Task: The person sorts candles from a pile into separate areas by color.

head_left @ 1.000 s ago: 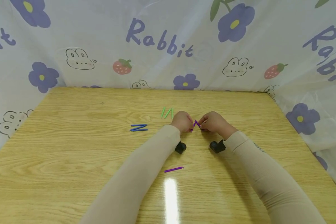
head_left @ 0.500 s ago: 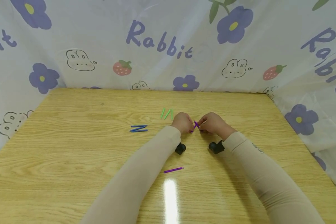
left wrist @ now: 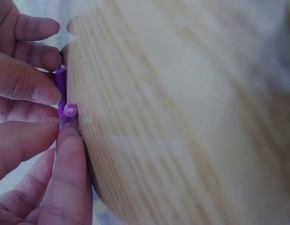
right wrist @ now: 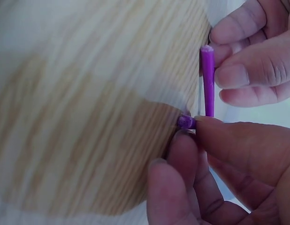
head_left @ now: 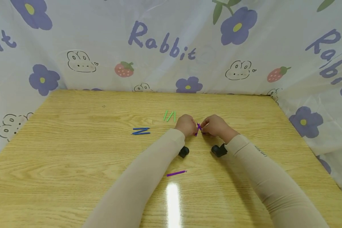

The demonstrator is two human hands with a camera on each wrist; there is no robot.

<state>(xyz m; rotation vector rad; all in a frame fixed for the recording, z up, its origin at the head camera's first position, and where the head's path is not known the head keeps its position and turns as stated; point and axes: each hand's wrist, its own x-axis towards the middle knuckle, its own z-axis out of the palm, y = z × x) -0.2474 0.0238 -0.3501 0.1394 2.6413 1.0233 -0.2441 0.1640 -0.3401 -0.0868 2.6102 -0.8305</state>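
Two thin purple sticks, which look like candles, cross at a narrow angle between the hands on the wood-grain table (head_left: 88, 152). My left hand (head_left: 186, 125) pinches the left candle (right wrist: 208, 84) between thumb and fingers. With thumb and fingertips my right hand (head_left: 216, 125) pinches the right candle (left wrist: 60, 84). Their far ends meet or overlap; in the wrist views both lie close to the tabletop, partly covered by fingertips. A third purple candle (head_left: 176, 173) lies alone nearer the person, slightly slanted.
Three blue candles (head_left: 141, 130) form a Z-like shape to the left. Behind them and to the right lie three green candles (head_left: 169, 116), two roughly upright in view and one slanted. A printed cloth (head_left: 159, 63) hangs behind the table. Black wrist cameras (head_left: 184, 152) sit under the wrists.
The right hand has shifted slightly left with its candle, so the two purple candles went from a wide peak to a narrower crossing. The left hand has barely moved.
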